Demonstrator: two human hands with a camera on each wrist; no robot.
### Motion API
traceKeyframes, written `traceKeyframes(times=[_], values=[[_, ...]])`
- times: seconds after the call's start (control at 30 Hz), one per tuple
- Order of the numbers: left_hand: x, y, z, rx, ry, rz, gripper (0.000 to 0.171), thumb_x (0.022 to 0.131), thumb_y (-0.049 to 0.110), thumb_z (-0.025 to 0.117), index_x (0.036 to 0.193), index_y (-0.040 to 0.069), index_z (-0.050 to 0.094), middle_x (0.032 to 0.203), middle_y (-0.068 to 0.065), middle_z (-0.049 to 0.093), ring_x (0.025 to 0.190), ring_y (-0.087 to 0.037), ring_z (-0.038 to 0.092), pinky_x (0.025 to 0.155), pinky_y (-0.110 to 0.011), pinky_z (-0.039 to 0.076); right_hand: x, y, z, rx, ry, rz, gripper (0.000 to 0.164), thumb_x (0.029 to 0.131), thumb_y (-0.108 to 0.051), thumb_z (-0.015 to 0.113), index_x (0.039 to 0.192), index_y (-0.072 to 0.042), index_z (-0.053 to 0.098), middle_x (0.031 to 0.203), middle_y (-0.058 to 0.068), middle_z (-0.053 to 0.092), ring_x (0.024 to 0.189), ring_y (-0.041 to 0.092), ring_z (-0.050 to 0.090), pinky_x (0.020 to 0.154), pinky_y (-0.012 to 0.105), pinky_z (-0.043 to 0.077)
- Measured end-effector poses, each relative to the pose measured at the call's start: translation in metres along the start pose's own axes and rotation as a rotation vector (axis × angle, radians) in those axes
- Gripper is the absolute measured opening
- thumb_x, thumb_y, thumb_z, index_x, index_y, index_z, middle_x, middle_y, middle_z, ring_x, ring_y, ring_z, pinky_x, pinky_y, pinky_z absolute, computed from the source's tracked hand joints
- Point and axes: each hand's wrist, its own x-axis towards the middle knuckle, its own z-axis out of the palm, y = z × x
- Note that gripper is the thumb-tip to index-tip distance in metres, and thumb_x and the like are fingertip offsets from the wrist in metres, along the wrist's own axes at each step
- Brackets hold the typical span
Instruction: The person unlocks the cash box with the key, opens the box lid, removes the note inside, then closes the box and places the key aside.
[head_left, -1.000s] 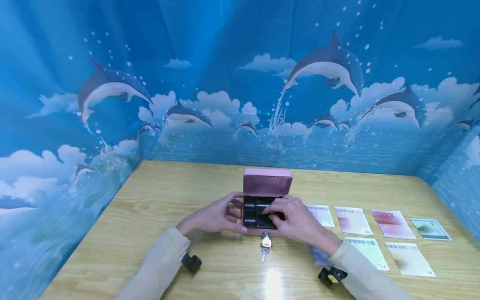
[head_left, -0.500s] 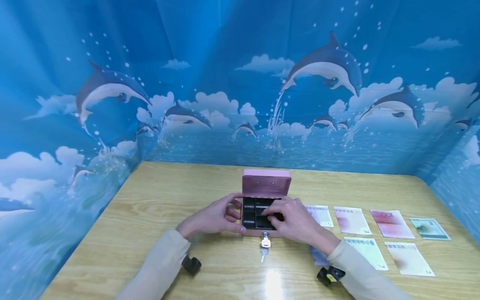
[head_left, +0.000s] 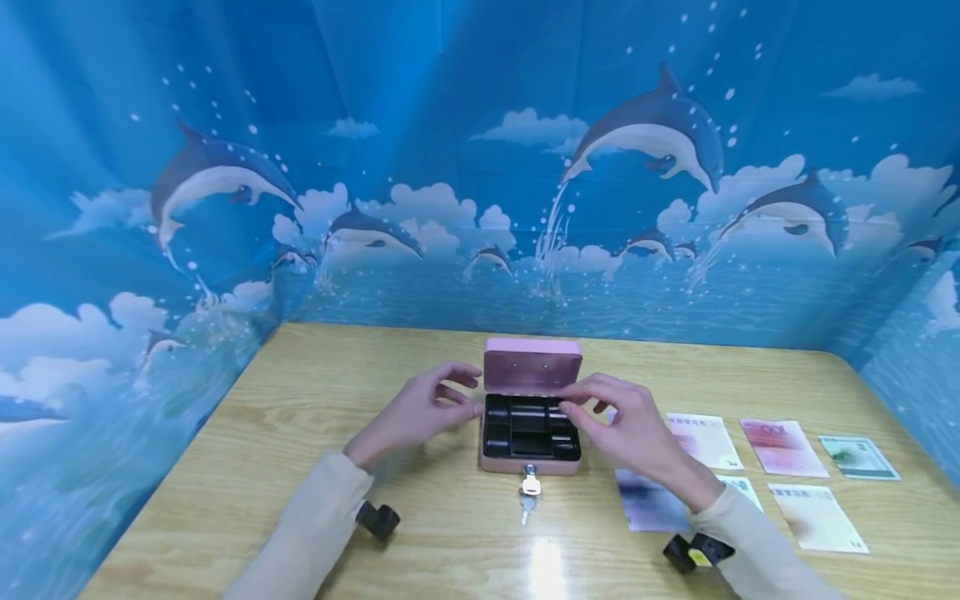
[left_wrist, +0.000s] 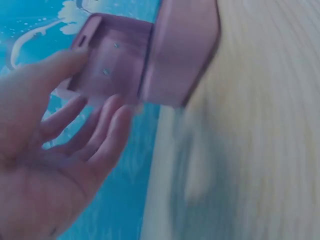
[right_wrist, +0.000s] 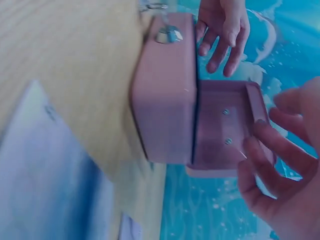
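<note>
A small pink cash box [head_left: 495, 464] stands on the table with its lid [head_left: 532, 367] raised at the back. Inside sits a black divided tray [head_left: 531, 443]. A key [head_left: 532, 483] is in the front lock, and a second key [head_left: 527, 508] hangs from it. My left hand [head_left: 423, 414] is at the box's left side, fingers loosely bent and holding nothing. At the right rear corner is my right hand [head_left: 626, 422], its fingers relaxed near the lid's base. In the right wrist view, the right hand [right_wrist: 285, 165] has nothing between its fingers.
Several banknotes lie in two rows at the right, among them a red one [head_left: 785, 447], a green one [head_left: 859, 457] and a bluish one [head_left: 649, 502] partly under the right forearm. A dolphin-print curtain [head_left: 450, 167] hangs behind the wooden table [head_left: 360, 358].
My right hand has come out of the tray and moved right and back. The left hand has let go of the box's side and shifted slightly away and up.
</note>
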Motion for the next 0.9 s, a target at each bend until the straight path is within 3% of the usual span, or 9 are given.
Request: traceKeyframes(times=[0.1, 0.23, 0.4, 0.5, 0.7, 0.9], values=[[0.004, 0.009, 0.002, -0.025, 0.110, 0.029, 0.050, 0.093, 0.030, 0.075, 0.140, 0.021, 0.058, 0.133, -0.007, 0.063, 0.110, -0.022, 0.067, 0.090, -0.034, 0.061, 0.005, 0.000, -0.008, 0.017, 0.119, 0.056, 0.016, 0.090, -0.005, 0.076, 0.105, -0.012, 0.078, 0.090, -0.001, 0.076, 0.077, 0.000, 0.064, 0.062, 0.019, 0.057], [0.010, 0.021, 0.006, -0.014, 0.221, 0.037, 0.043, 0.096, 0.037, 0.071, 0.137, 0.026, 0.061, 0.126, -0.002, 0.066, 0.111, -0.022, 0.067, 0.091, -0.037, 0.061, 0.015, 0.003, -0.015, -0.004, 0.193, 0.229, 0.022, 0.095, -0.015, 0.073, 0.117, -0.010, 0.075, 0.094, 0.005, 0.075, 0.084, 0.005, 0.068, 0.064, 0.017, 0.057], [0.017, 0.032, 0.010, 0.023, 0.266, 0.022, 0.044, 0.098, 0.039, 0.068, 0.139, 0.024, 0.061, 0.127, -0.005, 0.068, 0.112, -0.026, 0.068, 0.089, -0.038, 0.062, 0.024, 0.008, -0.017, 0.003, 0.123, 0.410, 0.035, 0.100, -0.032, 0.067, 0.129, -0.013, 0.069, 0.106, 0.010, 0.073, 0.097, 0.028, 0.073, 0.070, 0.019, 0.058], [0.021, 0.033, 0.012, 0.022, 0.264, 0.012, 0.042, 0.099, 0.037, 0.067, 0.138, 0.023, 0.062, 0.128, -0.008, 0.068, 0.112, -0.030, 0.069, 0.086, -0.038, 0.063, 0.028, 0.010, -0.017, 0.047, 0.057, 0.482, 0.041, 0.101, -0.041, 0.063, 0.133, -0.015, 0.067, 0.111, 0.013, 0.071, 0.099, 0.030, 0.073, 0.070, 0.024, 0.060], [0.024, 0.035, 0.015, -0.034, 0.262, -0.005, 0.038, 0.101, 0.033, 0.065, 0.136, 0.019, 0.062, 0.129, -0.013, 0.067, 0.109, -0.036, 0.071, 0.088, -0.047, 0.063, 0.032, 0.011, -0.015, 0.123, -0.041, 0.574, 0.045, 0.103, -0.046, 0.057, 0.136, -0.016, 0.065, 0.116, 0.016, 0.070, 0.097, 0.031, 0.074, 0.072, 0.040, 0.065], [0.023, 0.033, 0.016, -0.069, 0.250, -0.016, 0.037, 0.102, 0.034, 0.064, 0.132, 0.014, 0.062, 0.129, -0.013, 0.066, 0.106, -0.029, 0.072, 0.091, -0.048, 0.062, 0.031, 0.011, -0.016, 0.179, -0.081, 0.615, 0.044, 0.102, -0.045, 0.060, 0.131, -0.013, 0.065, 0.114, 0.017, 0.072, 0.100, 0.035, 0.074, 0.074, 0.043, 0.065]])
